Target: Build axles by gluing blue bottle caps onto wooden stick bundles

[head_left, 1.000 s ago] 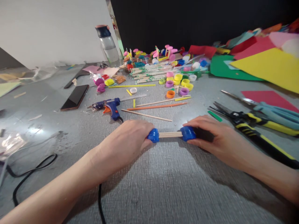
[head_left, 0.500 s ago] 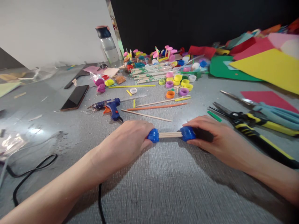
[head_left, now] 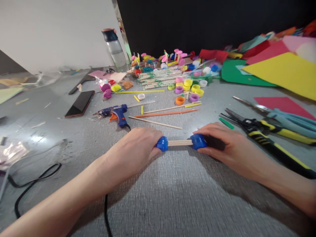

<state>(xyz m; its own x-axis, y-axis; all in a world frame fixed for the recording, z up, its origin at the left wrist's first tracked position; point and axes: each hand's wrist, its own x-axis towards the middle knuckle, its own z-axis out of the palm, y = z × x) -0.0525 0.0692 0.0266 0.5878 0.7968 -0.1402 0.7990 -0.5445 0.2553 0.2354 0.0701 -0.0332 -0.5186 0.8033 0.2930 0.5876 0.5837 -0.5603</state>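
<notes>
Between my hands lies a short bundle of pale wooden sticks (head_left: 180, 143), capped at each end by a blue plastic piece. My left hand (head_left: 137, 149) is closed on the left blue bottle cap (head_left: 162, 144), its fingertips partly hidden behind the cap. The right blue bottle cap (head_left: 198, 141) is pinched between the thumb and fingers of my right hand (head_left: 224, 140). The sticks run level from one cap to the other, just above or on the grey table. How they are fixed inside the caps is hidden.
A blue glue gun (head_left: 119, 113) lies beyond my left hand, its black cable (head_left: 106, 210) passing under that arm. Loose sticks (head_left: 155, 122) lie ahead. Pliers (head_left: 261, 131) and scissors (head_left: 283, 118) rest at right. Coloured caps (head_left: 194, 97), a phone (head_left: 80, 103) and a bottle (head_left: 115, 51) stand farther back.
</notes>
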